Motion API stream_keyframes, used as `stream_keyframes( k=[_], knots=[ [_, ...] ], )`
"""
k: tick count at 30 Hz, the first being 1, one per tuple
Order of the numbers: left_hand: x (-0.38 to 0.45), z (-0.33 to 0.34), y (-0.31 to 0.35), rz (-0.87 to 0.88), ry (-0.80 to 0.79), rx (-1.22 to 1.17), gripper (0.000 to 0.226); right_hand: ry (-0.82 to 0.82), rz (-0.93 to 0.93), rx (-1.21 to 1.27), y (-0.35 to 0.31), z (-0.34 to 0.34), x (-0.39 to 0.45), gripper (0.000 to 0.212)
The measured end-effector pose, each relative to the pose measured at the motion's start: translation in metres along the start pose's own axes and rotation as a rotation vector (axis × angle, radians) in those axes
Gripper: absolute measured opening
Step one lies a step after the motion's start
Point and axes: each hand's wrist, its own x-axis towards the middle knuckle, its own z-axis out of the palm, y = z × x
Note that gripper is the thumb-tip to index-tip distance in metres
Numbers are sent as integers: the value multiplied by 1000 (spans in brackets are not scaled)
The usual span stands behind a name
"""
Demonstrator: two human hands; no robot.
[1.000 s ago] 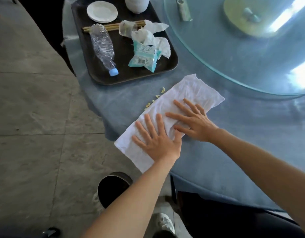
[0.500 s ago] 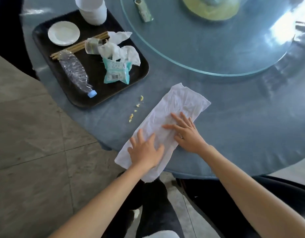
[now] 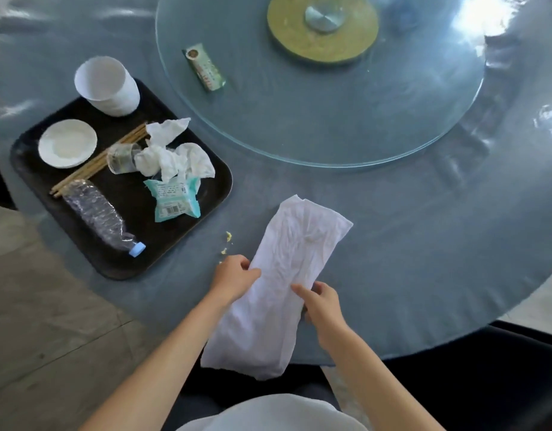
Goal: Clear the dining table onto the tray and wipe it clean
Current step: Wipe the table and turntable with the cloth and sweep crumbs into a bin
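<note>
Left grip: the left hand (image 3: 234, 278), low centre of the frame, pinches the left long edge of the white cloth (image 3: 281, 284), thumb on top.
Right grip: the right hand (image 3: 323, 301), just right of it, grasps the cloth's right long edge, forefinger laid on the fabric and the other fingers curled beneath.
Cloth: folded into a long strip, running from centre frame down to the near edge of the tabletop (image 3: 408, 259); its far end lies on the surface, its near end hangs past the rim.
Crumbs: a few yellow crumbs (image 3: 228, 235) on the tabletop just left of the cloth, between it and the tray.
Tray: a dark tray (image 3: 212, 169) at the left of the frame, on the tabletop. It carries a white cup (image 3: 108, 85), a small white saucer (image 3: 68, 143), chopsticks (image 3: 94, 166), a clear glass (image 3: 122, 157) on its side, crumpled tissues (image 3: 175, 157), a teal packet (image 3: 175, 199) and a crushed plastic bottle (image 3: 97, 213) with a blue cap.
Turntable: a round glass turntable (image 3: 330, 119) at upper centre, with a green wrapped stick (image 3: 204, 68) lying on it.
</note>
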Motion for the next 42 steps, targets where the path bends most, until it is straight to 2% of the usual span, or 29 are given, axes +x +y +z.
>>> stream_keyframes(
  k=[1,4,8,11,13,16,20,22,26,29,30,33,36,39,42],
  knots=[
    [1,-3,2,22,-39,10,26,-39,17,-2,-8,-2,0,15],
    [-6,-20,9,136,-186,-80,34,-47,-44,-2,-25,-5,-11,12],
    [-29,-67,21,250,-473,-310,20,13,-198,122,-35,-2,-53,12],
    [-36,-109,36,354,-585,-331,25,86,-333,202,-45,3,-86,16],
    [-34,-128,42,387,-624,-277,9,157,-360,179,-54,13,-103,13],
    [-29,-146,55,457,-531,-167,12,274,-404,188,-64,21,-117,12],
    [-23,-151,69,459,-413,-142,14,353,-307,300,-76,24,-124,44],
    [-19,-148,77,487,-386,-139,14,389,-347,287,-81,18,-118,49],
    [-17,-143,78,517,-252,-107,24,317,-445,143,-82,-2,-112,23],
    [-21,-146,84,549,-277,-147,25,150,-403,-33,-89,-21,-110,51],
    [-21,-147,86,571,-313,-150,22,146,-400,-137,-90,-26,-107,54],
    [-16,-144,96,621,-396,-148,14,303,-495,-382,-95,-38,-90,39],
    [-11,-138,116,737,-417,-149,30,349,-696,-473,-117,-53,-81,26],
    [-2,-135,145,851,-339,-178,39,226,-752,-385,-149,-73,-70,12],
    [12,-131,176,868,-280,-270,44,187,-790,-187,-182,-82,-56,15]
  ],
)
